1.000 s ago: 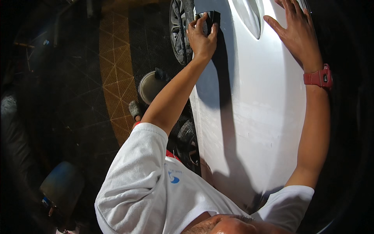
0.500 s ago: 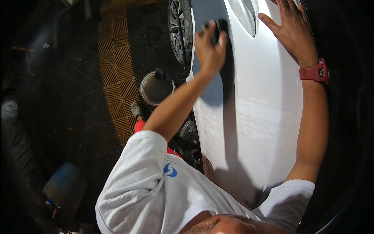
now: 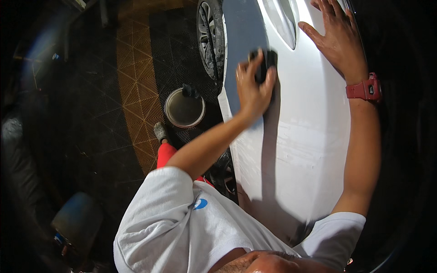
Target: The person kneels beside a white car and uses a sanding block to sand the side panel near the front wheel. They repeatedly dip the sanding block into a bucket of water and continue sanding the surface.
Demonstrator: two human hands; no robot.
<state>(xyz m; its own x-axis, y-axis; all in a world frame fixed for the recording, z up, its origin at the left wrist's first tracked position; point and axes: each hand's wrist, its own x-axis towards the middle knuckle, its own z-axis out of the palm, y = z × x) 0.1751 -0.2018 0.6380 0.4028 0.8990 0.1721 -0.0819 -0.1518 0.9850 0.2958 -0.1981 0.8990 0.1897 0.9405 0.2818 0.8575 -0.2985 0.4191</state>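
Note:
My left hand grips a black sanding block, with the fingers and thumb at its sides. The block lies on the side of a white car body, at the border between white paint and a matte grey patch. Flat on the white panel to the right rests my right hand, fingers spread and nothing in it. A red watch circles that wrist. Just left of the right thumb is a door-handle recess in the panel.
A round bucket of cloudy liquid stands on the floor left of the car, a dark cloth over its rim. Above it is the car's wheel. My shoe is beside the bucket, on dark and orange floor tiles.
My left hand has slid the sanding block down along the panel toward me and slightly right. The right hand stays on the car in nearly the same place.

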